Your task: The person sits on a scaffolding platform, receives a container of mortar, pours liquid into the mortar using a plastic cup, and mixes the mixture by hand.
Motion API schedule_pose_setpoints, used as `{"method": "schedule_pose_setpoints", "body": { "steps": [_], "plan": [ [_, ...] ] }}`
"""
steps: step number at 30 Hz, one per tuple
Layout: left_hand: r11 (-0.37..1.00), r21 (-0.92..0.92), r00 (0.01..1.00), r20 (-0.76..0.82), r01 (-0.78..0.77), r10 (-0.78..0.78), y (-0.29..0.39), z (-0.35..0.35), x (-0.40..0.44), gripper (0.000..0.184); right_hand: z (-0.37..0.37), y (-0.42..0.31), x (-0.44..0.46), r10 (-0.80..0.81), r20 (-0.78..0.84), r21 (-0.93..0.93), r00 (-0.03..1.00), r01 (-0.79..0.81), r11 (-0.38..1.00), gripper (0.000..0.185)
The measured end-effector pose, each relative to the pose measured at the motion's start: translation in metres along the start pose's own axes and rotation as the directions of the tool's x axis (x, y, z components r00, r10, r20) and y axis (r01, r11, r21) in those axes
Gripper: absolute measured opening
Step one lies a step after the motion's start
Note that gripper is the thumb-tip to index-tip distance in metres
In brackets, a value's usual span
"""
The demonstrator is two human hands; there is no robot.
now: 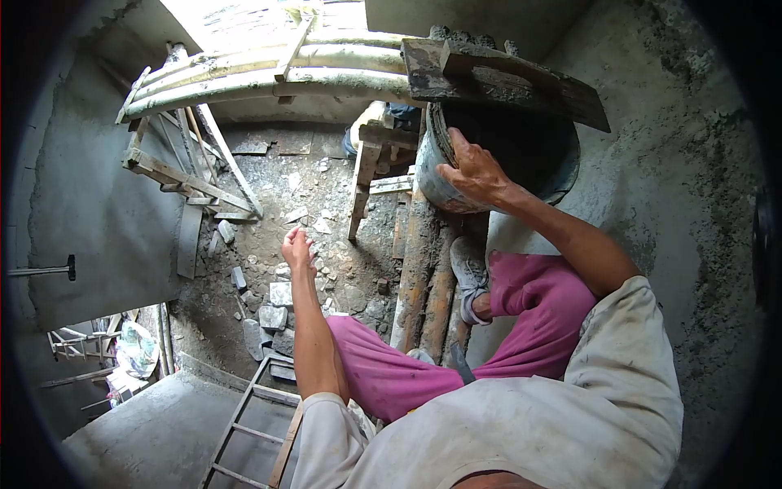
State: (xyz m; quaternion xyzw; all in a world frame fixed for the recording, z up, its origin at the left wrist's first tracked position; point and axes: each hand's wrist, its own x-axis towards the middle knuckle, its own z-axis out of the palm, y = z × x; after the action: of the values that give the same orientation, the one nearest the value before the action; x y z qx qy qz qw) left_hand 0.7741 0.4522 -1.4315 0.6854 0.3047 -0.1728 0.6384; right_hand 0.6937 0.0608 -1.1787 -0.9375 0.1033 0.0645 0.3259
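The right hand (479, 175) grasped the bucket (434, 181) by its left rim. A wooden board (505, 84) overlapped the far rim. The loosely curled, released left hand (300, 248) hung above rubble (280, 293).

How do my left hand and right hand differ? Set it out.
The left hand is in the air, apart from the bucket; the right hand touches it by the rim. The left hand's fingers curl together; the right hand's thumb and finger spread apart. Both hands are bare.

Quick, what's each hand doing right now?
Left hand: partly curled, nothing visibly held.
Right hand: at the bucket's rim; whether gripping cannot be told.
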Motion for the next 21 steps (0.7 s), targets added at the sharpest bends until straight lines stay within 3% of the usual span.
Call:
{"method": "schedule_pose_setpoints", "body": {
  "steps": [3, 5, 8, 11, 13, 21],
  "plan": [
    [1.000, 0.004, 1.000, -0.009, 0.005, -0.005, 0.006, 0.002, -0.008, 0.038, 0.001, 0.000, 0.000, -0.001, -0.003, -0.006, 1.000, 0.001, 1.000, 0.043],
    [1.000, -0.027, 0.997, -0.071, -0.006, 0.004, 0.014, 0.008, -0.020, 0.026, 0.002, 0.002, 0.001, -0.012, -0.014, -0.007, 1.000, 0.012, 1.000, 0.042],
    [1.000, -0.004, 1.000, -0.013, 0.015, -0.015, 0.005, 0.002, -0.005, 0.037, 0.003, 0.005, 0.001, -0.024, -0.014, 0.001, 1.000, 0.024, 1.000, 0.042],
    [1.000, 0.002, 1.000, -0.021, 0.014, -0.014, 0.003, 0.002, -0.001, 0.038, 0.005, 0.008, 0.003, -0.017, 0.004, 0.005, 1.000, 0.017, 1.000, 0.044],
    [1.000, 0.014, 0.999, -0.033, -0.021, 0.021, 0.006, 0.003, -0.003, 0.033, 0.011, 0.016, 0.005, -0.125, -0.096, -0.033, 0.988, 0.122, 0.992, 0.045],
    [1.000, -0.016, 0.999, -0.038, 0.013, -0.014, 0.014, 0.003, -0.017, 0.029, 0.016, 0.028, 0.011, -0.145, -0.053, -0.011, 0.988, 0.144, 0.989, 0.046]
  ]
}}
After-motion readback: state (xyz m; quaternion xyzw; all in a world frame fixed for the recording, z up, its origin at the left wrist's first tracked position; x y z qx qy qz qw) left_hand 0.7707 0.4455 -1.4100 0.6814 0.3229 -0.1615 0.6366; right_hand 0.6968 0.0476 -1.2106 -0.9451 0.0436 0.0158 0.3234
